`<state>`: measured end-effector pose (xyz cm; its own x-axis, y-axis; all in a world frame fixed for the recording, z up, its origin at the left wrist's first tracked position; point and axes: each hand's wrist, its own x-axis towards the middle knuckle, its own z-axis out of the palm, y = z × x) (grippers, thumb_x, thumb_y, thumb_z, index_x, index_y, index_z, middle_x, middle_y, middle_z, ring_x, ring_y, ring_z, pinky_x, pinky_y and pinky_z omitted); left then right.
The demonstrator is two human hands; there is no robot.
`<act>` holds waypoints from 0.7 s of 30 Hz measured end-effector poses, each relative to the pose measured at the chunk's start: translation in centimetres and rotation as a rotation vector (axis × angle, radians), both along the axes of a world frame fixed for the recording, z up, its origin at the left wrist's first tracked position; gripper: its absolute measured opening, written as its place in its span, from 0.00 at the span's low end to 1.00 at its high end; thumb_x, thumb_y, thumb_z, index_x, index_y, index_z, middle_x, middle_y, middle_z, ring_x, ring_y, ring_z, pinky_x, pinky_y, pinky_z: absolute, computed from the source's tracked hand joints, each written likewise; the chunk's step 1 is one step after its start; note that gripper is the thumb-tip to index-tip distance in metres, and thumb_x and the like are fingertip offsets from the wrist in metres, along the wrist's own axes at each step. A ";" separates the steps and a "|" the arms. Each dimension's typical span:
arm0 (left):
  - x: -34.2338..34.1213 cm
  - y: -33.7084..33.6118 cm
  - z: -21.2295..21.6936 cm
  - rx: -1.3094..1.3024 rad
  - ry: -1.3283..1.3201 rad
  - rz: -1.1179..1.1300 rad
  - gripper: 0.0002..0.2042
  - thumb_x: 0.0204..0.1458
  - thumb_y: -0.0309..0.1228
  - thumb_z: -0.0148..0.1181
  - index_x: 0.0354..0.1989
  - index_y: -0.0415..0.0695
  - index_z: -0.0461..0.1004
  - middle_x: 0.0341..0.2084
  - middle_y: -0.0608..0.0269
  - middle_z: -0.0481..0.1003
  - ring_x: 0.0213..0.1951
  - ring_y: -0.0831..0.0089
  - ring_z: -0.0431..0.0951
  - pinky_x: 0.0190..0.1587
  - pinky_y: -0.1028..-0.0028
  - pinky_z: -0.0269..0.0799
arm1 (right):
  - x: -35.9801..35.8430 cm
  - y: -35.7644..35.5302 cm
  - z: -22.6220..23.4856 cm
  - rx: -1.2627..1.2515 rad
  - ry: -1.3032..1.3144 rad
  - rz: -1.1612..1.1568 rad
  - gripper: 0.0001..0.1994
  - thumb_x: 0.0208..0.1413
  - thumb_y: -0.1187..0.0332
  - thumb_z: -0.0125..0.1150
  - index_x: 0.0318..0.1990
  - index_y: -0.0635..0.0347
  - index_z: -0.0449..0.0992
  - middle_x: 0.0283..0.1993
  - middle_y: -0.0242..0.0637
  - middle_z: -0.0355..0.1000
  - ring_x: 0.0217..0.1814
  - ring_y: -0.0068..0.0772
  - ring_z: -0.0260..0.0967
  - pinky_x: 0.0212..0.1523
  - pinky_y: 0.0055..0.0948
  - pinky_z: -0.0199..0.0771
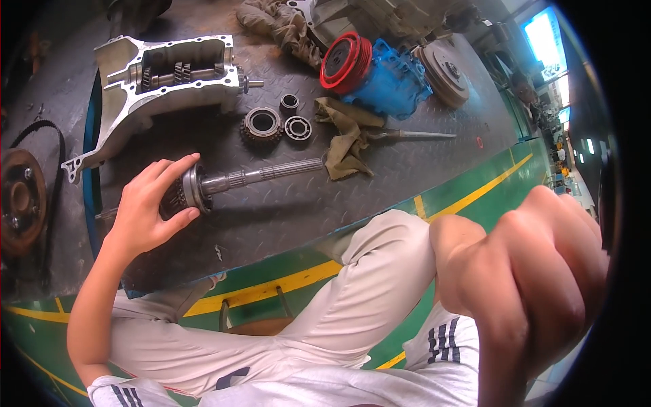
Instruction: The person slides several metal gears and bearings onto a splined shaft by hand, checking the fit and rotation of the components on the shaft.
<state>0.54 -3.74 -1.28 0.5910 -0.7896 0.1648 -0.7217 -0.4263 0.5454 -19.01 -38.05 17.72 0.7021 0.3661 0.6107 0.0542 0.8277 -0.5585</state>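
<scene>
A: Where does our shaft lie?
B: On the surface, reaching rightward from our left hand, its long axis angled slightly away from us toward the cloth; that hand is nearer, fingers and thumb wrapped around the gear hub
A: And our right hand?
B: Raised, well apart, curled into a fist; we cannot tell whether it holds anything
A: What's hidden?
B: Our left hand covers part of the hub, and we can't make out whether shaft and cloth touch

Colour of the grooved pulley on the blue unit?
The pulley is red with a dark face; head view.
</scene>
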 end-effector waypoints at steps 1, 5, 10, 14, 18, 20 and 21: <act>-0.1 0.0 0.0 -0.003 -0.006 0.003 0.41 0.49 0.47 0.71 0.74 0.44 0.73 0.49 0.45 0.78 0.49 0.43 0.78 0.58 0.55 0.75 | -0.4 0.0 -0.2 0.025 -0.026 -0.026 0.16 0.62 0.83 0.52 0.20 0.65 0.70 0.25 0.56 0.69 0.23 0.52 0.70 0.21 0.57 0.81; -0.1 -0.2 -0.4 -0.012 -0.008 -0.013 0.41 0.49 0.47 0.71 0.74 0.44 0.73 0.49 0.45 0.77 0.49 0.42 0.78 0.58 0.54 0.75 | -1.6 0.0 -0.1 0.075 -0.095 -0.110 0.14 0.60 0.82 0.54 0.20 0.65 0.71 0.25 0.54 0.69 0.23 0.50 0.70 0.21 0.54 0.80; -0.5 0.3 0.1 -0.001 -0.023 0.018 0.41 0.49 0.48 0.71 0.74 0.44 0.73 0.48 0.44 0.77 0.49 0.41 0.78 0.57 0.54 0.75 | -4.3 -0.7 -0.4 0.162 -0.170 -0.184 0.13 0.59 0.80 0.57 0.21 0.63 0.71 0.26 0.52 0.70 0.23 0.49 0.71 0.22 0.51 0.80; -0.5 0.4 -0.3 -0.021 0.000 0.019 0.40 0.50 0.49 0.69 0.74 0.44 0.73 0.48 0.44 0.77 0.48 0.42 0.78 0.57 0.55 0.74 | -5.0 -0.4 -0.2 0.156 -0.177 -0.215 0.12 0.58 0.79 0.60 0.21 0.63 0.72 0.26 0.50 0.71 0.24 0.48 0.71 0.22 0.49 0.79; -0.4 0.1 -0.6 -0.016 -0.002 0.013 0.40 0.50 0.49 0.69 0.74 0.45 0.73 0.47 0.45 0.76 0.48 0.43 0.78 0.57 0.55 0.74 | -5.3 -0.6 -0.1 0.157 -0.183 -0.227 0.12 0.57 0.78 0.63 0.21 0.62 0.73 0.26 0.48 0.71 0.24 0.46 0.72 0.23 0.46 0.79; -0.4 0.2 -0.6 -0.018 -0.009 0.027 0.41 0.50 0.50 0.68 0.74 0.44 0.73 0.47 0.45 0.76 0.47 0.43 0.77 0.57 0.55 0.74 | -5.4 -0.8 -0.3 0.164 -0.190 -0.228 0.11 0.56 0.78 0.64 0.22 0.61 0.73 0.26 0.47 0.72 0.24 0.46 0.72 0.23 0.45 0.79; -0.4 0.0 -0.6 -0.018 -0.009 0.024 0.41 0.50 0.50 0.68 0.74 0.44 0.73 0.47 0.45 0.76 0.47 0.43 0.77 0.57 0.55 0.74 | -5.6 -0.8 -0.2 0.165 -0.194 -0.235 0.11 0.56 0.78 0.65 0.22 0.61 0.73 0.27 0.46 0.72 0.24 0.45 0.72 0.23 0.44 0.79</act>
